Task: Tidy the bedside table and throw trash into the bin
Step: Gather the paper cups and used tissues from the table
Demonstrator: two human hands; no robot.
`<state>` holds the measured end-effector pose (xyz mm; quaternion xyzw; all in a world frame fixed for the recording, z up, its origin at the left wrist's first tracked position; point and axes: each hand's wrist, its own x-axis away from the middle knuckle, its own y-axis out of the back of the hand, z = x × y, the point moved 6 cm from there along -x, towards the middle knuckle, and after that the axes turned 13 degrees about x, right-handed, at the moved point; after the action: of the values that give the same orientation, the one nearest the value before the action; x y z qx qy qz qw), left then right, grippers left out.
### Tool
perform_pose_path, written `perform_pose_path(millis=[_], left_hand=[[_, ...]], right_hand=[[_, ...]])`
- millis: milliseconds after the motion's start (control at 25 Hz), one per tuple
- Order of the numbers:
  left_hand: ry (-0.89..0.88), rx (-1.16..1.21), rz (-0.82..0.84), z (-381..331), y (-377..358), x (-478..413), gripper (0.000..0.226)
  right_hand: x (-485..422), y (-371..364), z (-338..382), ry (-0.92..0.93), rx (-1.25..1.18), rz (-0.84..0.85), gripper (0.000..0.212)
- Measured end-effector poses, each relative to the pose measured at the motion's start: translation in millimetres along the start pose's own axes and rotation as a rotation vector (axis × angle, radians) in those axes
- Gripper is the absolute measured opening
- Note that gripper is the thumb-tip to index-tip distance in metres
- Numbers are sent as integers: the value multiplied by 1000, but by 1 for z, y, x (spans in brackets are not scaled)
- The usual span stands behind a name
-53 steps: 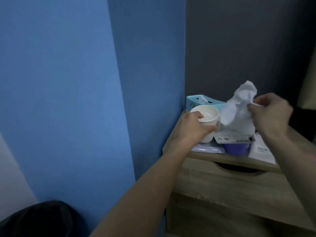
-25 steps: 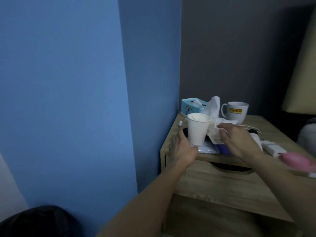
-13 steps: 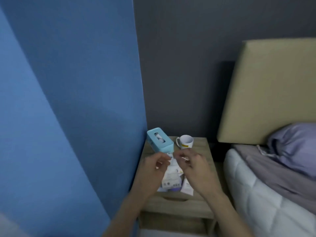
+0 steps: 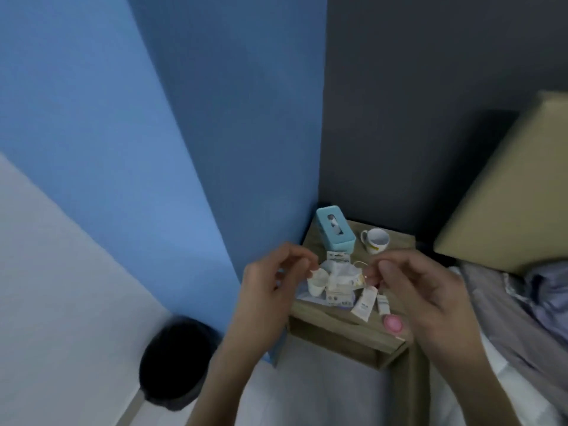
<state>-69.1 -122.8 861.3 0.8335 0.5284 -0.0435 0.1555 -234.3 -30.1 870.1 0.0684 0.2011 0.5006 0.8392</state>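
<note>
From my remote feed I've got the left hand [image 4: 270, 282] and right hand [image 4: 421, 285] up in front, fingers loosely curled and holding nothing as far as I can tell. Down left on the floor sits the round black bin [image 4: 175, 361]. Past the hands, the wooden bedside table [image 4: 335, 327] carries a white paper cup [image 4: 317, 283], crumpled white tissue [image 4: 338, 272], white tubes [image 4: 364, 304], then a teal tissue box [image 4: 335, 230] and white mug [image 4: 376, 239] at the back.

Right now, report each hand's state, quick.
Left hand: loosely curled above the bedside table, holding nothing visible.
Right hand: loosely curled, nothing visibly held.
</note>
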Motion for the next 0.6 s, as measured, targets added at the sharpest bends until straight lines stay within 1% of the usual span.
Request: perform_pose_path(millis=[80,120,200,240,360,400,480,600], left_hand=[[25,-6,-90,-14,12,5,20],[41,-3,-137,-20,18,10,15],[64,1,-198,-32,21,16,11],[69,-20,-277,-35,26,21,12],[126,-77,-562,-28,43,52,13],[151,-91,-667,-27,50,69,12],[203,-88,-801,-23,61,95,10],[260,-112,-995,-9,77,133,11]], right_hand=[[-14,-2,12,17,-11,55,11],[-22,-8,17,36,-2,113,13],[-33,-20,27,109,17,197,17],[-39,-32,31,165,11,272,17],[-44,-80,38,349,-3,598,15],[-40,-101,44,395,-16,725,15],[-30,-134,53,447,-29,913,15],[-11,-181,57,536,-21,1075,14]])
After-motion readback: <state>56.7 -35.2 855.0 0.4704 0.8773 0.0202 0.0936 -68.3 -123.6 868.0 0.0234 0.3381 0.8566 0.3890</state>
